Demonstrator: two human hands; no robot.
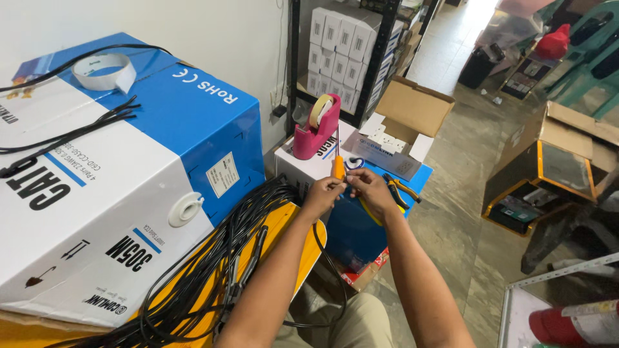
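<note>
My left hand (322,193) grips an orange-handled screwdriver (338,165) held upright, blade pointing up. My right hand (369,189) meets it from the right, its fingers pinching the end of a thin black cable (320,246) that loops down between my forearms. Both hands hover over a small blue and white box (309,169). What exactly sits between the fingertips is too small to make out.
A big blue and white cable carton (129,174) fills the left, with a roll of white tape (103,71) on top. Several black cables (213,264) lie over a yellow surface. A pink tape dispenser (317,127), orange pliers (400,191), an open cardboard box (406,119) and black shelving (342,51) stand ahead.
</note>
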